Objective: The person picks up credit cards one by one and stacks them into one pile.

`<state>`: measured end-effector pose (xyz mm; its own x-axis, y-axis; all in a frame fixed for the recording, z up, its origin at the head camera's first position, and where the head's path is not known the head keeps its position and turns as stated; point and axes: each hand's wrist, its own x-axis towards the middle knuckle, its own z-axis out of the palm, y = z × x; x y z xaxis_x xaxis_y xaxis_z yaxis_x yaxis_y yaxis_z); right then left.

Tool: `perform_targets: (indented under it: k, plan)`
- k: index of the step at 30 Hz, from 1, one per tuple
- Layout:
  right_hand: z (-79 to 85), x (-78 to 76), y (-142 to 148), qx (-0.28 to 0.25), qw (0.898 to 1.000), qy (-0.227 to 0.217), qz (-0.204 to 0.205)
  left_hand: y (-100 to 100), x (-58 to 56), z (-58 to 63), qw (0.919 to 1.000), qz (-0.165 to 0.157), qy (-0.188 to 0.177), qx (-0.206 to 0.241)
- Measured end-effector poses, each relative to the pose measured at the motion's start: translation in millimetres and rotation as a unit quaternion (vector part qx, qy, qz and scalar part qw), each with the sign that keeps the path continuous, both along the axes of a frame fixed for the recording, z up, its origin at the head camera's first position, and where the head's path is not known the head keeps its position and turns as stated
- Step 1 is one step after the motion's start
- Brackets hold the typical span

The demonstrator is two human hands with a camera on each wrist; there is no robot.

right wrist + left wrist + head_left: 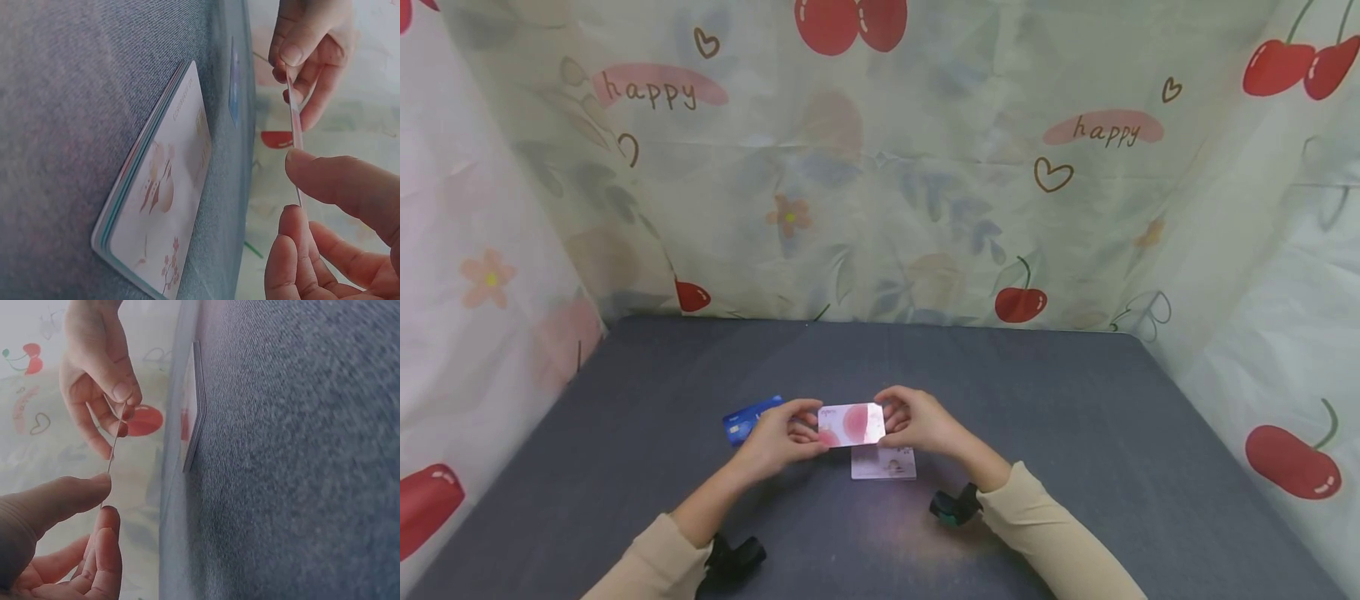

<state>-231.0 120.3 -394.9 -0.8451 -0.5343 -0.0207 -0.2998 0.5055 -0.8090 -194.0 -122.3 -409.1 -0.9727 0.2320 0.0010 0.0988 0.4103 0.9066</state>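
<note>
A pink and white plastic card (852, 425) is held up between both hands, above the table. My left hand (780, 435) pinches its left end between thumb and fingers. At the other end my right hand (922, 422) pinches it the same way. Seen from the left wrist, the card (114, 447) shows edge-on as a thin line. Just below it, a small stack of cards (883, 464) lies on the table; the right wrist view shows the top card (164, 187) is pale with a printed pattern. A blue card (747, 422) lies behind the left hand, partly covered by it.
The dark grey tabletop (1045, 433) spreads around the hands. Behind it hangs a patterned cloth (880, 217) with cherries and hearts, and similar cloth closes off both sides. Black wrist devices (957, 505) sit under the sleeves.
</note>
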Motion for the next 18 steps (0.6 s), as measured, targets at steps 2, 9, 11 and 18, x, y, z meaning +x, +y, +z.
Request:
perform_targets:
  k: [2,9,11,18]
  plan:
    - [0.0,0.3,2,-0.003,1.000,0.001,0.000,1,0.3,0.5,1.0000,-0.004,0.005,0.002]
    - [0.1,1.9,5,-0.012,1.000,-0.002,-0.004,7,0.8,0.0,0.9998,-0.006,0.018,0.009]
    - [0.1,2.6,6,-0.013,1.000,-0.002,-0.004,8,0.2,-1.1,0.9996,-0.008,0.024,0.011]
    - [-2.9,4.0,10,-0.017,1.000,-0.003,-0.004,13,-0.2,-2.1,0.9996,-0.004,0.027,0.007]
